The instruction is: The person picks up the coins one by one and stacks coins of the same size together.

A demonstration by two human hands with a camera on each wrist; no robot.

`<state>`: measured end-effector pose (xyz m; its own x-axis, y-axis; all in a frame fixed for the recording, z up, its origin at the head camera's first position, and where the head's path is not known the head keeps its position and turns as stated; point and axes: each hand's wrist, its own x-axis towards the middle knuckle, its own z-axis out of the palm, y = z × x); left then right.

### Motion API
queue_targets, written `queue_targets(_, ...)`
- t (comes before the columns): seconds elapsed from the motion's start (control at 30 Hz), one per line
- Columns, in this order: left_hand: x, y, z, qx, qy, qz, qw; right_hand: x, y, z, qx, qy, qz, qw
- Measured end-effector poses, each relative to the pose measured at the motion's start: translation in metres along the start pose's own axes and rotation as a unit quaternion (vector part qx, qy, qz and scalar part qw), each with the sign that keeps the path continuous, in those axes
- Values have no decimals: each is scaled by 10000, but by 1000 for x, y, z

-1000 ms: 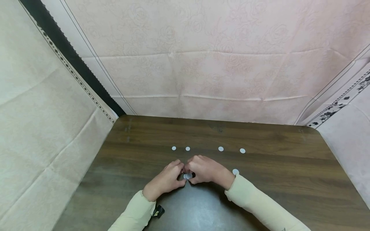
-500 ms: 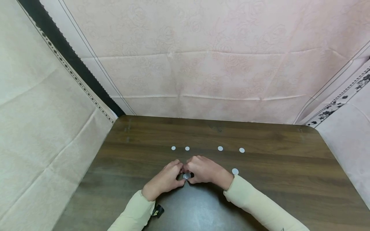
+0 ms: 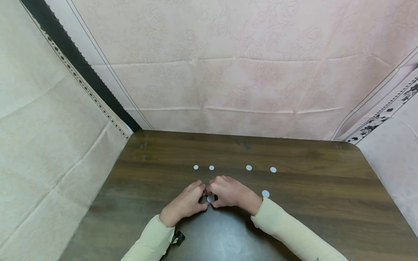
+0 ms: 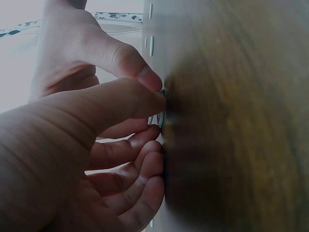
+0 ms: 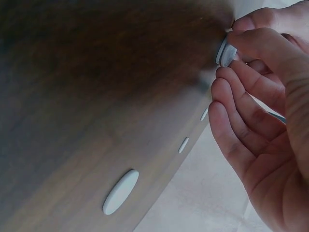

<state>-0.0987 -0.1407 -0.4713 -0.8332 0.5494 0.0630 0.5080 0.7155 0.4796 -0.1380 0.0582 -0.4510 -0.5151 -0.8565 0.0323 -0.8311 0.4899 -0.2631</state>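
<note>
Two round white discs (image 5: 227,53) lie face against face, slightly offset, between my hands close over the table. My left hand (image 3: 187,203) comes in from the left, its thumb (image 4: 145,99) and curled fingers at the edges of the discs. From the opposite side my right hand (image 3: 231,192) grips them too, thumb on the near edge and fingers on the far edge. The fingertips of both hands meet around the discs, so only the middle of the top disc (image 3: 210,198) shows in the head view.
Beyond the hands lie several single white discs in a loose row, among them a left one (image 3: 196,167) and a right one (image 3: 273,169). Another disc (image 3: 266,194) is beside the right wrist. The brown wooden table (image 3: 310,217) ends at pale cloth (image 3: 245,90).
The two discs, visibly offset side to side a second ago, now overlap almost fully in the head view. Both hands have stayed nearly in place.
</note>
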Motion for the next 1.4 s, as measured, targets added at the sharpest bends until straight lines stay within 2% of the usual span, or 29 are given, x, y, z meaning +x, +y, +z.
queue_targets(0.3,0,-1,0,5,-22,-20,10000,0,-1,-1,123,-33,82,9999)
queue_targets(0.87,0,-1,1,-72,-51,-60,9999,-5,4,0,796,-141,134,9966)
queue_targets(1.4,0,0,1,-71,-146,-149,9998,-3,4,0,855,-154,187,9960)
